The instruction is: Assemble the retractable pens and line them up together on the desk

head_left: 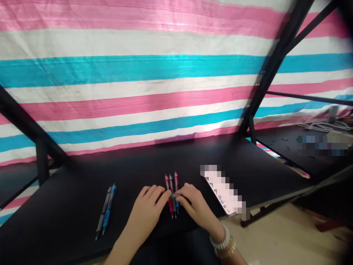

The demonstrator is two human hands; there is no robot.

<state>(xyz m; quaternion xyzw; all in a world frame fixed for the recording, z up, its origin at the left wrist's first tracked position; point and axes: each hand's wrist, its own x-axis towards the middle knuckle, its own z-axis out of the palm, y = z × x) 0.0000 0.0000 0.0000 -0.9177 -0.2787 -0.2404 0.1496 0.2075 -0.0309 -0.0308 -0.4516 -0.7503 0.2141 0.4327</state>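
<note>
Over a group of three pens, my left hand [151, 202] and my right hand [193, 202] meet fingertip to fingertip. Between them they pinch a short grey piece [174, 196], perhaps a pen part; my fingers cover its ends. Beneath it the pens lie side by side on the black table: a red pen [170, 207], a grey pen [171, 179] in the middle, and a pen with a red top [176, 177] and a blue lower end. Farther left rest a grey pen [103, 211] and a blue pen [109, 209], close together.
A phone [220, 191] with a lit, partly blurred screen lies right of my right hand on the black table [132, 162]. Black metal posts [259, 88] rise at both sides before a striped sheet [138, 106]. White cables [325, 126] lie on another table at right.
</note>
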